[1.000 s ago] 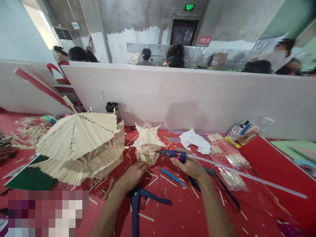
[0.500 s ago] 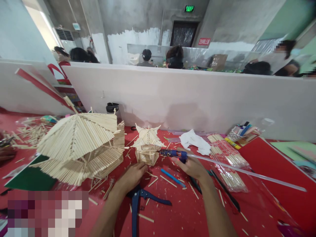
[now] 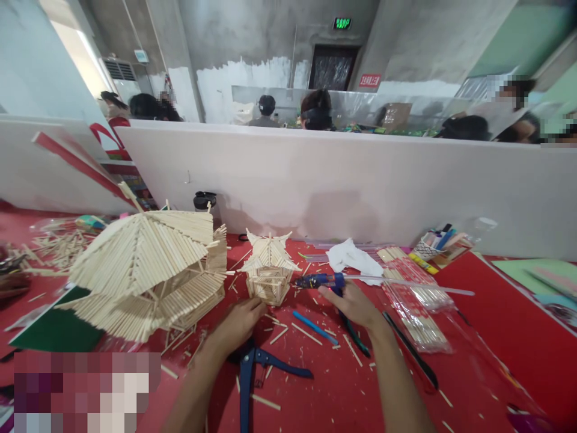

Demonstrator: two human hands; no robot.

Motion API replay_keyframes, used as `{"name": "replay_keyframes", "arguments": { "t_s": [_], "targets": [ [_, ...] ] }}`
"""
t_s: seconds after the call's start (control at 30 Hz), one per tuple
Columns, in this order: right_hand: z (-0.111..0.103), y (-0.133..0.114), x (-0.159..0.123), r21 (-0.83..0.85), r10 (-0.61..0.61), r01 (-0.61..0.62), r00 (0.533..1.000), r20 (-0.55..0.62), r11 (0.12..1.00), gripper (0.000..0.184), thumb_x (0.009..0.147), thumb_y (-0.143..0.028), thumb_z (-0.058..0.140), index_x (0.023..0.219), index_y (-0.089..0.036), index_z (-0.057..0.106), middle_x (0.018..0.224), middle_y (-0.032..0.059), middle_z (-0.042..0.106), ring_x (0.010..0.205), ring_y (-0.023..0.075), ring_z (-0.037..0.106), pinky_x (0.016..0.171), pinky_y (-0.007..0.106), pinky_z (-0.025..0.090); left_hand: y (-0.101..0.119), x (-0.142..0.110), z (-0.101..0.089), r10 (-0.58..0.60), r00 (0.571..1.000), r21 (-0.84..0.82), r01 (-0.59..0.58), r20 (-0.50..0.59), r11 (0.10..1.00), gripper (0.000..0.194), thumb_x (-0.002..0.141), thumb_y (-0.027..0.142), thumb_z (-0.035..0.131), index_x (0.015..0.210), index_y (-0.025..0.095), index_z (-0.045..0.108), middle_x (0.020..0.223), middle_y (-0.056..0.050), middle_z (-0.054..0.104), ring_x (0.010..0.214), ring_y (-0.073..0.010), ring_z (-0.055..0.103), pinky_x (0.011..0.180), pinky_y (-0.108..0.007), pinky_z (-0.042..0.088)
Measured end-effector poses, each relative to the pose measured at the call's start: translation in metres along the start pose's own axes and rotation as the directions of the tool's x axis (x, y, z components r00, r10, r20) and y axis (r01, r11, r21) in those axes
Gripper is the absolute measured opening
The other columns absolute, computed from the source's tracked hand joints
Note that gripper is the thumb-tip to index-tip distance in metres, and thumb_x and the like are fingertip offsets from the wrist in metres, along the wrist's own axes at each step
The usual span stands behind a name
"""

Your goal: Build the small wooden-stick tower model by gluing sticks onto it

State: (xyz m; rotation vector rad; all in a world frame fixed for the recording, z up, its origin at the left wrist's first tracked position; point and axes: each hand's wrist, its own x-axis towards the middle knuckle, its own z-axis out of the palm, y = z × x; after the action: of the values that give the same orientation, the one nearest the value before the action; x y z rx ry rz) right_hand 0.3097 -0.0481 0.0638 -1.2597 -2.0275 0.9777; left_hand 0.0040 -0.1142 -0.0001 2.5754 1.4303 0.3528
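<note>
A small pavilion model point(image 3: 269, 270) built of thin wooden sticks stands upright on the red table. My left hand point(image 3: 246, 316) is closed at its lower front left edge, fingertips against the base; the thumb's grip is partly hidden. In my right hand point(image 3: 354, 304) is a blue hot glue gun point(image 3: 319, 281), its nozzle pointing left, just beside the model's right side. A long clear glue stick point(image 3: 415, 285) juts from its back to the right. Below my left hand lies a blue-handled cutter point(image 3: 247, 379), and a blue stick-like tube point(image 3: 314, 328) rests between my hands.
A larger stick pavilion point(image 3: 144, 258) stands at left. Packs of sticks point(image 3: 415, 319), white tissue point(image 3: 354, 258), a black-handled tool point(image 3: 410, 352) and dark pliers point(image 3: 354, 334) lie right. A white partition point(image 3: 360, 180) runs behind; people sit beyond it. Another person's hand point(image 3: 11, 279) shows far left.
The glue gun has shifted slightly right and down, its nozzle drawing away from the small pavilion, and the glue stick has swung to lie more level. My left hand stays at the base.
</note>
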Motion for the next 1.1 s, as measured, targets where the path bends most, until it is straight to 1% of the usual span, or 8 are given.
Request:
{"name": "replay_keyframes", "arguments": {
  "t_s": [0.13, 0.23, 0.4, 0.6, 0.73, 0.8, 0.9, 1.1],
  "targets": [
    [0.003, 0.013, -0.004, 0.243, 0.052, -0.087, 0.988, 0.148, 0.966, 0.057, 0.079, -0.076, 0.059, 0.076, -0.019, 0.062, 0.066, 0.0015, 0.060, 0.061, 0.0169, 0.054, 0.061, 0.030, 0.046, -0.006, -0.003, 0.002, 0.019, 0.998, -0.042, -0.022, -0.058, 0.999, 0.038, 0.086, -0.001, 0.043, 0.111, 0.018, 0.063, 0.107, -0.009, 0.069, 0.097, -0.0198, 0.068, 0.088, -0.031, 0.054],
    [0.005, 0.033, -0.011, 0.498, 0.024, -0.159, 0.964, 0.266, 0.852, 0.072, 0.070, -0.089, 0.054, 0.082, -0.018, 0.062, 0.072, 0.0050, 0.063, 0.059, 0.0171, 0.055, 0.057, 0.032, 0.046, -0.008, -0.005, 0.000, 0.037, 0.992, -0.073, -0.046, -0.121, 0.996, 0.039, 0.087, 0.000, 0.044, 0.114, 0.021, 0.064, 0.107, -0.008, 0.070, 0.099, -0.0188, 0.068, 0.090, -0.031, 0.055],
    [-0.005, 0.051, -0.015, 0.512, 0.045, -0.195, 0.956, 0.290, 0.836, 0.058, 0.065, -0.074, 0.073, 0.077, -0.019, 0.058, 0.062, -0.0006, 0.055, 0.053, 0.0130, 0.047, 0.054, 0.029, 0.041, -0.002, -0.004, -0.008, 0.060, 0.964, -0.043, -0.074, -0.258, 0.996, 0.027, 0.095, 0.008, 0.045, 0.106, 0.019, 0.066, 0.101, -0.007, 0.071, 0.094, -0.0179, 0.069, 0.086, -0.029, 0.057],
    [-0.016, 0.039, -0.007, 0.216, 0.280, -0.318, 0.941, 0.191, 0.923, 0.029, 0.075, -0.040, 0.070, 0.089, -0.020, 0.053, 0.067, -0.0038, 0.058, 0.050, 0.0129, 0.052, 0.052, 0.026, 0.043, 0.009, -0.006, -0.020, 0.104, 0.889, -0.005, -0.119, -0.447, 0.993, 0.023, 0.098, 0.011, 0.046, 0.108, 0.020, 0.064, 0.100, -0.006, 0.072, 0.094, -0.0160, 0.069, 0.086, -0.028, 0.057],
    [-0.017, 0.029, -0.001, -0.115, 0.202, -0.186, 0.968, 0.148, 0.976, 0.026, 0.087, -0.031, 0.058, 0.110, -0.021, 0.060, 0.107, 0.0082, 0.071, 0.091, 0.0246, 0.068, 0.077, 0.032, 0.052, 0.014, -0.006, -0.025, 0.115, 0.824, 0.012, -0.130, -0.554, 0.991, 0.021, 0.096, 0.010, 0.050, 0.108, 0.019, 0.065, 0.100, -0.006, 0.073, 0.093, -0.0149, 0.070, 0.087, -0.026, 0.057],
    [-0.013, 0.026, 0.002, -0.327, 0.196, -0.150, 0.974, 0.113, 0.933, 0.026, 0.091, -0.029, 0.055, 0.114, -0.020, 0.062, 0.118, 0.0124, 0.070, 0.108, 0.0282, 0.065, 0.088, 0.034, 0.049, 0.017, -0.005, -0.027, 0.116, 0.800, 0.018, -0.131, -0.589, 0.991, 0.019, 0.096, 0.011, 0.052, 0.106, 0.019, 0.066, 0.098, -0.005, 0.074, 0.092, -0.0144, 0.071, 0.087, -0.025, 0.057],
    [0.000, 0.026, 0.008, -0.563, 0.285, -0.203, 0.957, 0.059, 0.801, 0.024, 0.093, -0.028, 0.056, 0.113, -0.015, 0.063, 0.120, 0.0178, 0.069, 0.111, 0.0309, 0.065, 0.088, 0.035, 0.047, 0.021, -0.003, -0.030, 0.103, 0.782, 0.031, -0.107, -0.614, 0.994, 0.017, 0.096, 0.012, 0.053, 0.103, 0.019, 0.067, 0.095, -0.005, 0.075, 0.090, -0.0140, 0.071, 0.086, -0.025, 0.058],
    [0.024, 0.027, 0.018, -0.674, 0.354, -0.257, 0.935, 0.007, 0.693, 0.026, 0.091, -0.035, 0.063, 0.107, -0.015, 0.066, 0.112, 0.0173, 0.071, 0.106, 0.0314, 0.067, 0.082, 0.034, 0.045, 0.023, -0.003, -0.031, 0.081, 0.748, 0.041, -0.072, -0.659, 0.997, 0.014, 0.096, 0.013, 0.055, 0.104, 0.017, 0.066, 0.094, -0.006, 0.076, 0.089, -0.0147, 0.072, 0.085, -0.025, 0.058]
  ]
}}
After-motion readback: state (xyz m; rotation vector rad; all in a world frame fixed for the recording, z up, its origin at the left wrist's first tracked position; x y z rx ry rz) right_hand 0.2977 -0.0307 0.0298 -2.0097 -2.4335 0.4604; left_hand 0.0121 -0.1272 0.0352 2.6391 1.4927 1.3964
